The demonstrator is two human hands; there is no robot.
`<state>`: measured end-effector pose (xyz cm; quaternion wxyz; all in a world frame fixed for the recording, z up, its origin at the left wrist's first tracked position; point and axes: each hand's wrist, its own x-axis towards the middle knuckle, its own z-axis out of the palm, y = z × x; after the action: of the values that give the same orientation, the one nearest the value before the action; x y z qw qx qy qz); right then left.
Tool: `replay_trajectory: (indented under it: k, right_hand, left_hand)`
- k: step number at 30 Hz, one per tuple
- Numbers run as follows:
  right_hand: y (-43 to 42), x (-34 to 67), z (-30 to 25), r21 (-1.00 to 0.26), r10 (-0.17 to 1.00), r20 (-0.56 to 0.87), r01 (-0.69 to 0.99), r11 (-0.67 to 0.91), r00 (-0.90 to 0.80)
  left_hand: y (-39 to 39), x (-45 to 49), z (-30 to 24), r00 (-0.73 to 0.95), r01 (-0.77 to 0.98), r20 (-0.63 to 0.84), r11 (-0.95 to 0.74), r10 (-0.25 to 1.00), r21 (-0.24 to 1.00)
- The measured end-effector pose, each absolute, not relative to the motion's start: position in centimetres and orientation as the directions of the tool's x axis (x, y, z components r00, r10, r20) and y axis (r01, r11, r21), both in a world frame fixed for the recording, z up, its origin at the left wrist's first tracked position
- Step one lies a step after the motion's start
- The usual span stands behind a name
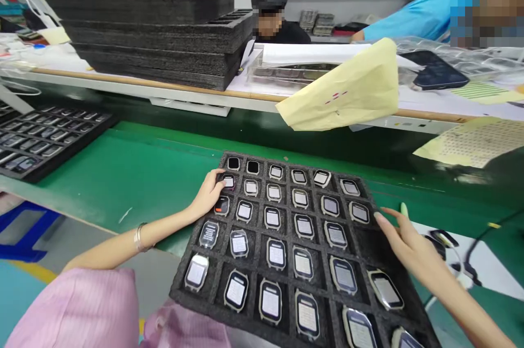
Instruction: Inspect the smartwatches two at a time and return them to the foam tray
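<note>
A black foam tray (368, 244) lies on the green belt in front of me, its pockets filled with several smartwatch bodies (276, 252). My left hand (209, 193) rests on the tray's left edge, fingers curled around a watch body (227, 181) in the second row. My right hand (405, 241) hovers over the tray's right side, fingers stretched out and holding nothing, above an empty pocket.
Another foam tray of watches (41, 138) lies at far left on the belt. A tall stack of black foam trays (155, 26) stands on the shelf behind, beside yellow paper (347, 91). Two other people sit across. Cables and a small device (446, 241) lie at right.
</note>
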<state>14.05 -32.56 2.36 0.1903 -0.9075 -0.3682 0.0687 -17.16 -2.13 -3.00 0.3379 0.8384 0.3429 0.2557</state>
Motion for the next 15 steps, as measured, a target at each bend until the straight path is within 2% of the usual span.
replay_trajectory:
  k: [2, 4, 6, 8, 9, 11, 15]
  right_hand:
    - [-31.3, 13.9, 3.8, -0.248, 0.755, 0.158, 0.765, -0.594, 0.637]
    - [-28.9, 12.9, 5.5, -0.137, 0.818, 0.328, 0.880, -0.454, 0.473]
    - [-25.2, 11.5, 6.7, -0.207, 0.898, 0.333, 0.951, -0.229, 0.288]
    - [-20.5, 10.0, 6.8, -0.345, 0.979, 0.193, 0.938, 0.014, 0.057]
    - [-18.0, 9.4, 6.5, -0.380, 0.992, 0.127, 0.923, 0.068, -0.021]
    - [-13.3, 8.3, 5.3, -0.373, 0.997, 0.062, 0.926, 0.065, -0.044]
    - [-6.5, 6.7, 2.8, -0.290, 0.994, 0.091, 0.957, -0.028, 0.057]
  left_hand:
    - [-1.2, -16.3, -2.3, 0.649, 0.417, 0.215, -0.578, 0.730, 0.701]
    - [0.0, -15.3, -1.2, 0.665, 0.439, 0.239, -0.629, 0.707, 0.641]
    - [1.1, -14.1, 0.1, 0.686, 0.465, 0.252, -0.679, 0.682, 0.568]
    - [1.7, -12.5, 1.2, 0.710, 0.498, 0.242, -0.715, 0.661, 0.492]
    - [1.7, -11.7, 1.7, 0.718, 0.517, 0.232, -0.726, 0.656, 0.453]
    - [1.5, -10.1, 2.2, 0.728, 0.558, 0.202, -0.737, 0.656, 0.381]
    - [1.4, -7.7, 2.2, 0.711, 0.629, 0.158, -0.720, 0.685, 0.293]
